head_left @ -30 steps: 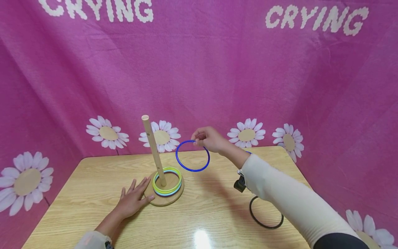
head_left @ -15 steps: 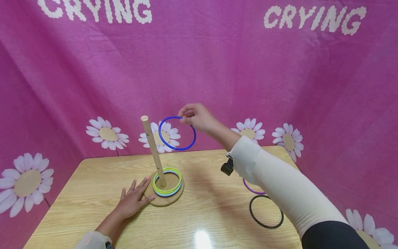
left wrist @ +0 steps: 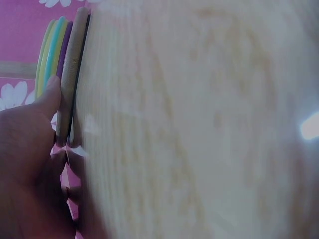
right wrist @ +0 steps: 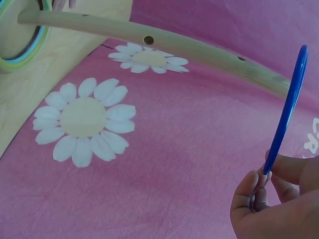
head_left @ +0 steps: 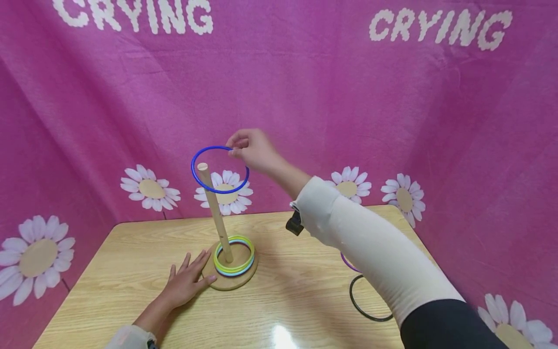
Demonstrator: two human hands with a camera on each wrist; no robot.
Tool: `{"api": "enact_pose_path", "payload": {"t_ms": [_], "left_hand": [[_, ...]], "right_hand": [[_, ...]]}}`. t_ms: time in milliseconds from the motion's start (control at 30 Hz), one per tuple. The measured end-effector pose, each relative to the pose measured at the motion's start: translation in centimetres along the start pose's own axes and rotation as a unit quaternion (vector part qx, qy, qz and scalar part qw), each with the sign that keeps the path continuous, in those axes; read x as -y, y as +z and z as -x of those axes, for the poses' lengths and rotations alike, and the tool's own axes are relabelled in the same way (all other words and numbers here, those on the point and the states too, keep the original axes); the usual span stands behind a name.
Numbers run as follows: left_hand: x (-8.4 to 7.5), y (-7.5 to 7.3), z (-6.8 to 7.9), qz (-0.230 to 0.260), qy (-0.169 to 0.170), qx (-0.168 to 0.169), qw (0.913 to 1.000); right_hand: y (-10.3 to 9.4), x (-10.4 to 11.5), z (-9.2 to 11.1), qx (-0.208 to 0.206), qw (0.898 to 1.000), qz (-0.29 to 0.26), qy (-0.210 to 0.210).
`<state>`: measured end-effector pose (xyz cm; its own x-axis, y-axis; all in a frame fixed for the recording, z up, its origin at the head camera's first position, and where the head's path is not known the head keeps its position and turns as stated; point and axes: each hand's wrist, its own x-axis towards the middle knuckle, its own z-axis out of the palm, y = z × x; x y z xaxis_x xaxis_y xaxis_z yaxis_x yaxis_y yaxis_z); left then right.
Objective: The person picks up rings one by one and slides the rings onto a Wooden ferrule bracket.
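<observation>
My right hand (head_left: 253, 150) pinches a blue ring (head_left: 220, 192) by its far right edge, up at the top of a wooden peg (head_left: 215, 208). In the head view the ring overlaps the peg's tip, and in the right wrist view the blue ring (right wrist: 289, 107) stands edge-on at the peg's end. Flat fingers of my left hand (head_left: 185, 283) rest at the left side of the round wooden base (head_left: 226, 283). Around the foot of the peg lie stacked rings (head_left: 254, 257), yellow-green and light blue; a purple ring (left wrist: 64, 50) shows beneath them in the left wrist view.
On the right of the wooden table (head_left: 283, 271) lies a black ring (head_left: 355, 300), partly behind my right sleeve. A purple ring (head_left: 346, 263) shows just above it, mostly hidden by the sleeve. A pink cloth (head_left: 305, 97) with daisies hangs behind and at both sides.
My right hand has carried the blue ring up and to the left, from beside the peg to its top. The left hand stays at the base. The purple ring at right has come into view.
</observation>
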<state>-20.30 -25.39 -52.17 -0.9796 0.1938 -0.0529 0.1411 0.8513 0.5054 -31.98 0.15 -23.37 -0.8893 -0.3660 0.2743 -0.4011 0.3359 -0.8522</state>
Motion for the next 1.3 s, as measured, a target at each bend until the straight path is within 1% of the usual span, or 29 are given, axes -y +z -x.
{"api": "enact_pose_path", "payload": {"t_ms": [167,267,367,567,800,1000,1100,1300], "left_hand": [[0.1,0.1,0.0,0.001,0.002,-0.002,1.0],[0.1,0.1,0.0,0.002,0.001,-0.002,1.0],[0.0,0.1,0.0,0.003,0.0,-0.001,1.0],[0.0,0.2,0.1,0.001,0.0,0.0,1.0],[-0.1,0.3,0.2,0.01,0.013,-0.02,0.9997],[-0.2,0.0,0.2,0.007,0.01,-0.014,0.9998],[-0.1,0.0,0.2,0.0,0.009,-0.014,0.9999],[0.0,0.1,0.2,-0.004,0.008,-0.013,0.9999]], "right_hand": [[1.2,-0.1,-0.4,0.001,1.0,0.01,0.014],[1.8,-0.7,-0.3,-0.003,0.999,0.025,0.024],[2.4,-1.7,-0.1,-0.007,0.999,0.027,0.041],[3.6,-4.2,0.6,-0.018,0.997,0.036,0.063],[5.4,-7.5,1.5,-0.026,0.996,0.057,0.065],[7.2,-10.3,2.5,-0.025,0.995,0.068,0.065],[8.1,-11.7,3.0,-0.028,0.994,0.083,0.064],[9.6,-14.4,4.1,-0.029,0.99,0.108,0.087]]}}
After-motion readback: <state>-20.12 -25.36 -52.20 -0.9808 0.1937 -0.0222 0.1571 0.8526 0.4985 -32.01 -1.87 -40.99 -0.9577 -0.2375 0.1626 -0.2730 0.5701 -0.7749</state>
